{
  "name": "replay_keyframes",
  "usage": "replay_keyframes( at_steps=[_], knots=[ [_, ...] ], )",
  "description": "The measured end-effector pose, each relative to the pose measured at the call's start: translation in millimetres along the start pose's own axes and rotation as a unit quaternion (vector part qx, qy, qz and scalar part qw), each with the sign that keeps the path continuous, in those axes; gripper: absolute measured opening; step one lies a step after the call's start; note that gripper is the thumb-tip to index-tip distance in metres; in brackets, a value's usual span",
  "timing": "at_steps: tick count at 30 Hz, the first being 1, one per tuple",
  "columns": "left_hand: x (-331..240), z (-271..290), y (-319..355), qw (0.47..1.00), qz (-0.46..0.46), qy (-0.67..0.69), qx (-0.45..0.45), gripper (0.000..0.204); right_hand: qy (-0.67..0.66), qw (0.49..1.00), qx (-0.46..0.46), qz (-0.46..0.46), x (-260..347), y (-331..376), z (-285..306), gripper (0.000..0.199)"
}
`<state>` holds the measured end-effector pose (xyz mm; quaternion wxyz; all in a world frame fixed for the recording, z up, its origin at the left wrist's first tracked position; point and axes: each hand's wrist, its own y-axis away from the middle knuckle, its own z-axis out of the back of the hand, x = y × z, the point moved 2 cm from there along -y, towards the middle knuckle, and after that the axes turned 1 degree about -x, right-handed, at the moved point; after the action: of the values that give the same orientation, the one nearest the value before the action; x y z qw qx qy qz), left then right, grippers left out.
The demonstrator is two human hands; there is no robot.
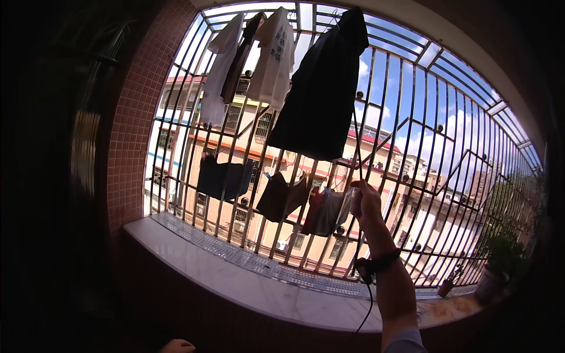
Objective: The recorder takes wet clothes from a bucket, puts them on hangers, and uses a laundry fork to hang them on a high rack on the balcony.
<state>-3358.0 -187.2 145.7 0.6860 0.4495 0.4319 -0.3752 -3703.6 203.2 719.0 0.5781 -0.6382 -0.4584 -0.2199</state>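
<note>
My right hand [366,201] is raised in front of the barred window, fingers wrapped round a long thin dark pole [357,144]. The pole runs up toward a black garment [321,88] hanging high on a hanger; where its top end meets the garment cannot be made out. Only a small part of my left hand [178,346] shows at the lower edge, with most of its fingers cut off. Left of the black garment hang a cream printed shirt [272,56], a dark brown garment [237,65] and a white shirt [220,70].
Metal bars [435,147] close off the window. Below the shirts hang dark shorts [223,178] and other small pieces, including grey cloth [329,213]. A pale stone sill [235,282] runs along the bottom, with potted plants [491,279] at right. A tiled wall [138,117] stands left.
</note>
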Motion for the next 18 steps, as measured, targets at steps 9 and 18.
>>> replay_keyframes(
  at_steps=[9, 18],
  knots=[
    [114.6, 26.5, 26.7, 0.991, 0.074, 0.082, -0.069, 0.028, 0.027, 0.999, 0.001, 0.026, 9.9, -51.7, -46.1, 0.036],
    [103.3, 36.9, 33.1, 0.990, 0.094, 0.079, -0.068, 0.025, -0.021, 1.000, 0.005, -0.007, 27.3, -58.9, -81.1, 0.034]
  ],
)
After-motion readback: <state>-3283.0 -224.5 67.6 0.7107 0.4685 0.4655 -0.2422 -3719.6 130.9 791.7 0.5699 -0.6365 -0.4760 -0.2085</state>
